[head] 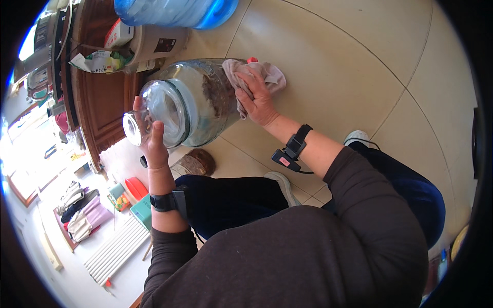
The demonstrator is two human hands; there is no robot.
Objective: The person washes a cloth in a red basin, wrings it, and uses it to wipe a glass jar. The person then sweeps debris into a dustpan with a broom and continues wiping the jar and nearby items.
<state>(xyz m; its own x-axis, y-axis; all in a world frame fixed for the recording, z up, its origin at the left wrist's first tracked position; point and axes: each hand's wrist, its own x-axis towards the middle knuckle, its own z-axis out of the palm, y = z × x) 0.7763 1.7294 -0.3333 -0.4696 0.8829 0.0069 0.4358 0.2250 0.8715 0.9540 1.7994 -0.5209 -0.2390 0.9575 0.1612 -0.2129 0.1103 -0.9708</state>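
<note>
A large clear glass jar (210,96) with a glass lid (165,111) stands on the floor before me. Dark matter shows inside or behind its glass wall; I cannot tell which. My left hand (152,133) grips the knob of the lid (133,129), thumb on the near side and a finger showing beyond it. My right hand (256,98) presses a crumpled pinkish cloth (275,75) against the jar's right side, its fingers spread over the fabric. A small red part (252,60) shows just beyond the cloth, low on the jar.
A blue water bottle (177,13) and a pale bucket (161,42) stand beyond the jar. Wooden cabinet doors (109,104) are at the left. A smaller jar with brown contents (196,161) is near my knee. A white radiator (117,250) is lower left.
</note>
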